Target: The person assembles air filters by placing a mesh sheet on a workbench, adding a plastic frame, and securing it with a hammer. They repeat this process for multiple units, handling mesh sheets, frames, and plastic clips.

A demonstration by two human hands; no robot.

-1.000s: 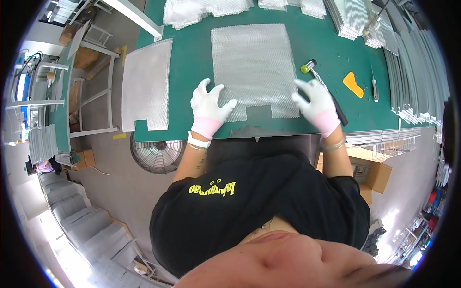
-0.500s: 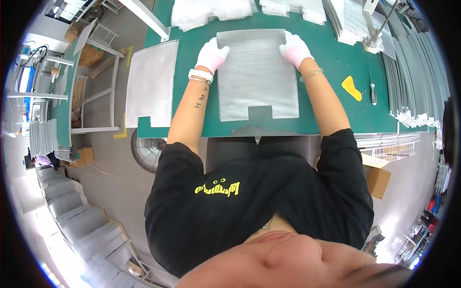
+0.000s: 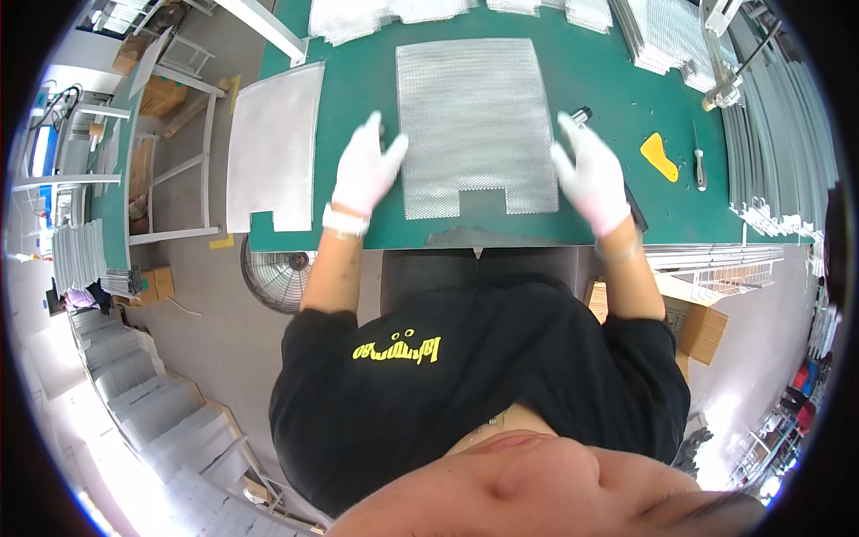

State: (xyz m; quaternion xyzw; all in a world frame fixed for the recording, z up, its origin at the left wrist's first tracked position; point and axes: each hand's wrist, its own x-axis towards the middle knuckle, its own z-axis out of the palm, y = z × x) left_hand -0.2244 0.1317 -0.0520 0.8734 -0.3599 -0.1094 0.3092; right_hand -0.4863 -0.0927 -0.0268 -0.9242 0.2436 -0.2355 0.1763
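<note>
A silver mesh sheet (image 3: 474, 116) with a rectangular notch in its near edge lies flat on the green table (image 3: 358, 228) in front of me. Beside its left edge is my left hand (image 3: 365, 170), in a white glove, thumb and fingers apart. A small dark patch shows by those fingers; I cannot make out what it is. My right hand (image 3: 592, 174), also gloved, is at the sheet's right edge with thumb and fingers spread. Under or behind it a dark tool (image 3: 637, 213) with a metallic end shows in part; its middle is hidden by the hand.
Another notched mesh sheet (image 3: 273, 148) lies to the left. Further right are a yellow scraper-shaped piece (image 3: 659, 157) and a screwdriver (image 3: 700, 168). Stacked mesh sheets (image 3: 394, 11) line the far edge. A metal post (image 3: 259, 27) and a clamp-like fixture (image 3: 721, 89) rise from the table.
Both hands have left the sheet's far corners and come back toward me, fingers opening. The dark tool by my right hand has come into sight.
</note>
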